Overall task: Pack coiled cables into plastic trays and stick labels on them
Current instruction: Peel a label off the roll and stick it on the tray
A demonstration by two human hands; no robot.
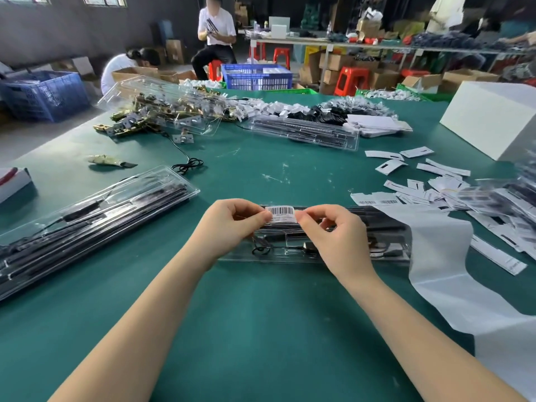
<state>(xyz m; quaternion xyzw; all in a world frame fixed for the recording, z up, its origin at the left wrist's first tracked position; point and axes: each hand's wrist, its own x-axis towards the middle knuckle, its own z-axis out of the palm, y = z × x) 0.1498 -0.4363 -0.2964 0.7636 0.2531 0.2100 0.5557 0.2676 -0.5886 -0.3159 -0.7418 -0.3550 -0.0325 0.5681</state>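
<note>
A white barcode label [282, 214] is stretched between my two hands just above a long clear plastic tray [385, 242] that lies crosswise on the green table. My left hand [232, 224] pinches the label's left end and my right hand [330, 230] pinches its right end. Inside the tray lie black rods and a coiled black cable [261, 248]. My hands hide the tray's middle part.
A filled clear tray [95, 219] lies at the left, another [304, 132] at the back. Loose labels [429, 181] and a backing strip [446, 274] spread at the right. A white box [493, 120], a loose black cable [188, 165] and metal parts [136, 123] lie further off.
</note>
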